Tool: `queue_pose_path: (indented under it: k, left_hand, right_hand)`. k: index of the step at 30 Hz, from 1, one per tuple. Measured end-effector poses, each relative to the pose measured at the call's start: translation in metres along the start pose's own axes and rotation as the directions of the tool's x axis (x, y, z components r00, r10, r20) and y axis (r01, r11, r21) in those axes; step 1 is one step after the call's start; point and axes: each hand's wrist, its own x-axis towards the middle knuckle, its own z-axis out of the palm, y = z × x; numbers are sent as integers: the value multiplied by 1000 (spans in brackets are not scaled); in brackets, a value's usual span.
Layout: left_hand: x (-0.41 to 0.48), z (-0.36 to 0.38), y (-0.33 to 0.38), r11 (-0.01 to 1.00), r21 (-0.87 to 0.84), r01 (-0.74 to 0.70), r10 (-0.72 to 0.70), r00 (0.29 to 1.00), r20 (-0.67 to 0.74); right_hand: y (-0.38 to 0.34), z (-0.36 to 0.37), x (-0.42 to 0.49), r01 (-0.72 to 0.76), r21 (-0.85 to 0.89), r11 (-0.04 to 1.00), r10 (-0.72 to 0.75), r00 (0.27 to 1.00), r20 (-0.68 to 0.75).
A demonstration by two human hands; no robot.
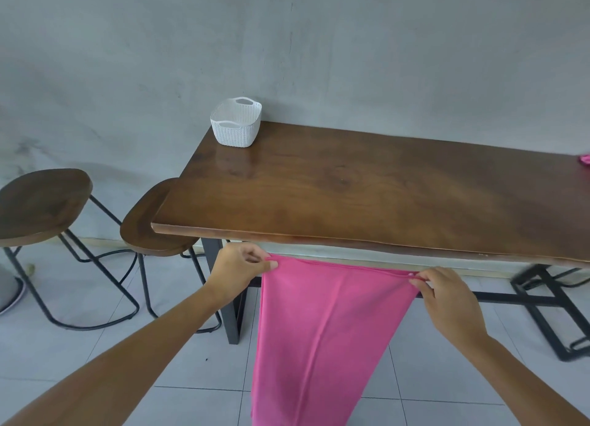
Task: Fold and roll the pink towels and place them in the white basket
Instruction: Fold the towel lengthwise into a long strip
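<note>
Holding the pink towel [325,330] up by its top edge, below and in front of the bench [351,195] front, not on it yet. Grip check: left hand [238,267] pinches the top left corner, thumb and fingers curled on the cloth; right hand [447,294] pinches the top right corner the same way. Both grips narrow, each closed on cloth. Top edge runs left-right, roughly parallel to the bench front, slight sag in the middle. Long axis hangs straight down toward the floor, lower end out of frame. Bench top lies up and forward of both grips, so my read: next is lift and lay flat on the wood, then fold. Target white basket [236,128] sits at the far left corner of the bench, well apart from the towel, nearer the left hand. Nothing pink shows in it, so task looks early. There's a bit of pink [586,163] at the far right edge of the bench, maybe another towel, too cropped to tell
</note>
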Motion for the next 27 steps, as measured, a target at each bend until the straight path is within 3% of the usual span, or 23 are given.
queue_pose_path:
  k: [16,21,25,27]
  left_hand:
    - [29,51,-1,998,1,-62,62,998,-5]
    - [55,68,9,997,17,-80,81,993,-84]
    - [81,86,16,996,46,-82,88,982,-169]
    - [95,96,21,996,47,-73,81,972,-221]
  right_hand:
    - [48,11,22,-6,8,1000,6,1000,-10]
    - [57,5,50,-33,39,999,34,999,-11]
    - [69,-2,78,58,74,996,-55,997,-45]
    - [79,-4,95,-2,130,992,4,1000,-17]
